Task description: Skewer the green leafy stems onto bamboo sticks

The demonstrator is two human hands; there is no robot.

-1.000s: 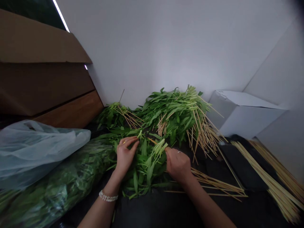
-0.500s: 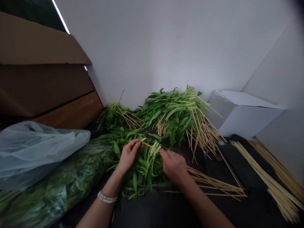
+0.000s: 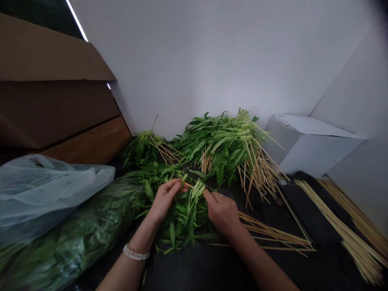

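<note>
My left hand pinches a green stem at the tip of a thin wooden skewer. Closed round the skewer's other end is my right hand, which wears a ring. Several pale green stems are threaded on the skewer between the hands, their leaves hanging down. Under and around both hands lie loose leafy greens. Beyond them is a large heap of skewered greens, with bare skewer ends sticking out at its right.
A plastic bag of greens and a cloudy bag lie left, below a cardboard box. A smaller skewered bundle is at back left. Right are loose skewers, a black case, skewer bundles and a white box.
My left hand has shifted slightly right and down, and the green stem in its fingers now stands more upright at the skewer tip. My right hand is almost unmoved.
</note>
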